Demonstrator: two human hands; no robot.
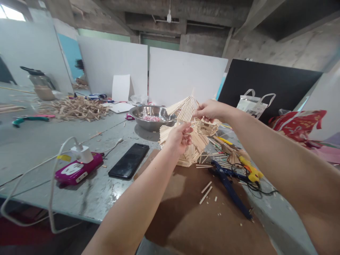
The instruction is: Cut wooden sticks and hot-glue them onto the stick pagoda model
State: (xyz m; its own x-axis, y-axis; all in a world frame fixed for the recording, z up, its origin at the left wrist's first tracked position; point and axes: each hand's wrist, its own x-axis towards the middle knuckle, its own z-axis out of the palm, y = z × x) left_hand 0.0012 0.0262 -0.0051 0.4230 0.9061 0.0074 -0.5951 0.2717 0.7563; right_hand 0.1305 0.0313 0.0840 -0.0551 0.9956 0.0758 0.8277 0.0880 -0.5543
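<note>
A model built of thin wooden sticks (pixel 187 156), with a pointed stick roof (pixel 186 109) on top, stands on a brown board (pixel 183 209). At the front of the model is my left hand (pixel 182 137), its fingers curled and pressed together just below the roof; what they pinch is too small to make out. My right hand (pixel 208 110) reaches in from the right, with thumb and fingers closed at the roof's right edge. Both hands cover part of the model's middle. Loose cut sticks (pixel 205 193) lie on the board.
Blue-handled pliers (pixel 231 187) and a yellow glue gun (pixel 251 170) with a cord lie to the right. A phone (pixel 129 161), a purple power strip (pixel 79 170) with a white charger and a steel bowl (pixel 151 122) sit left. Behind is a stick heap (pixel 77 109).
</note>
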